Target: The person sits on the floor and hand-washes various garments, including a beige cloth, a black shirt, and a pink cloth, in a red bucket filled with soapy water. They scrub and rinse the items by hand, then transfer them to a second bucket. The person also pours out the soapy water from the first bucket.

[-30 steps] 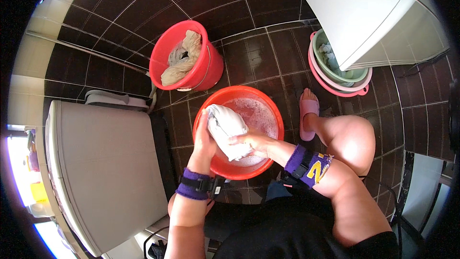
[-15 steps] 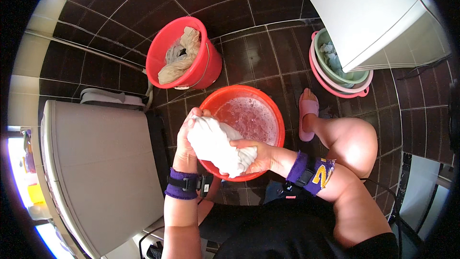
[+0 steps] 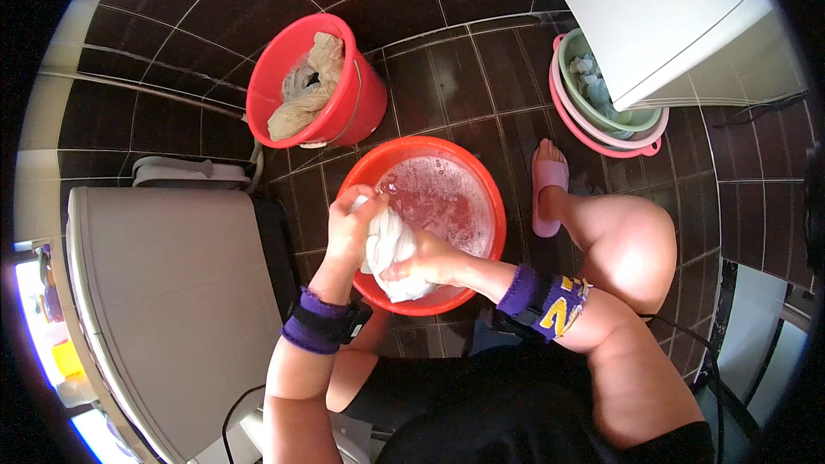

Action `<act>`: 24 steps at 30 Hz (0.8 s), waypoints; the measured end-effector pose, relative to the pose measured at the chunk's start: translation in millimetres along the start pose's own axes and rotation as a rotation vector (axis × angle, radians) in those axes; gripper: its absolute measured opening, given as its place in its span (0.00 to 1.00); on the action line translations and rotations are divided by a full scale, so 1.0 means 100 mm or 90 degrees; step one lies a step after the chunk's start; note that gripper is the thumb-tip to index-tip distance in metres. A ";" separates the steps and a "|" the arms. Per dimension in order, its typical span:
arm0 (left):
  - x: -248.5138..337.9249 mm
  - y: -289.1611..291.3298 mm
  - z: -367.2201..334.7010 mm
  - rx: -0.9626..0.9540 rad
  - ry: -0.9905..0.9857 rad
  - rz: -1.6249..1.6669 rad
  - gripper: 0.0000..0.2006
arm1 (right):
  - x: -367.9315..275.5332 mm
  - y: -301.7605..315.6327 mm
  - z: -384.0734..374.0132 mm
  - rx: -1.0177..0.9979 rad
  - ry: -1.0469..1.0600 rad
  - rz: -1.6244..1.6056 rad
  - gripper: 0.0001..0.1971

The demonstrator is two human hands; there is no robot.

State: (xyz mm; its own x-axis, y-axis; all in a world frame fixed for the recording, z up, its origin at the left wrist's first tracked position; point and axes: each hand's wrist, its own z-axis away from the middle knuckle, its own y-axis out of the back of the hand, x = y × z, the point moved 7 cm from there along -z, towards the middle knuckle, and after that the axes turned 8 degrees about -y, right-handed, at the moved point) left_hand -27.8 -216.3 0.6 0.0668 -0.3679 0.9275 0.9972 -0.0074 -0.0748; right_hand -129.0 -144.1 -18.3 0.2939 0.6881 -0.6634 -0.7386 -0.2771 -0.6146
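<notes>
A bunched, wet-looking white cloth [image 3: 392,239] is squeezed between my two hands, over the near left part of a round red basin [image 3: 496,210]. My left hand [image 3: 351,225] is wrapped around its upper left end. The lower part is gripped by my right hand [image 3: 432,259], fingers across the fabric. Foamy water [image 3: 440,199] lies in the basin beyond the hands. The cloth hides part of the basin's near rim. Its exact kind does not show, since it is crumpled.
A red bucket [image 3: 365,101] with beige and grey cloths [image 3: 301,112] stands at the far left. Stacked pink and green basins [image 3: 563,107] sit far right, beside a white cabinet-like panel [image 3: 653,17]. A grey-topped appliance [image 3: 168,292] flanks my left arm. My slippered foot [image 3: 548,185] rests right of the basin.
Both hands have drawn closer together and squeezed the white cloth into a narrower, more upright bundle. The right hand has shifted left. The whole view has tilted slightly.
</notes>
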 end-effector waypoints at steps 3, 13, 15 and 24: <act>-0.02 -0.05 -0.02 0.031 -0.103 -0.234 0.03 | 0.06 0.08 -0.03 0.056 0.028 0.005 0.33; -0.58 0.05 -0.13 0.075 -0.116 -0.403 0.10 | 0.57 0.40 -0.15 0.196 -0.096 0.153 0.38; -0.71 0.09 -0.14 0.085 -0.082 -0.389 0.10 | 0.77 0.51 -0.21 0.236 -0.131 0.187 0.40; -1.21 0.45 -0.08 0.151 0.023 -0.321 0.14 | 0.98 0.50 -0.22 0.238 -0.108 0.166 0.40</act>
State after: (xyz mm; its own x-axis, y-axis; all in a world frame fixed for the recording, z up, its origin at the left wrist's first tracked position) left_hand 9.0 -179.4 -118.2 -0.4173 -0.4046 0.8137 0.8863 0.0168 0.4628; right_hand -123.6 -105.4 -123.7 -0.0100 0.7366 -0.6763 -0.9509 -0.2162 -0.2214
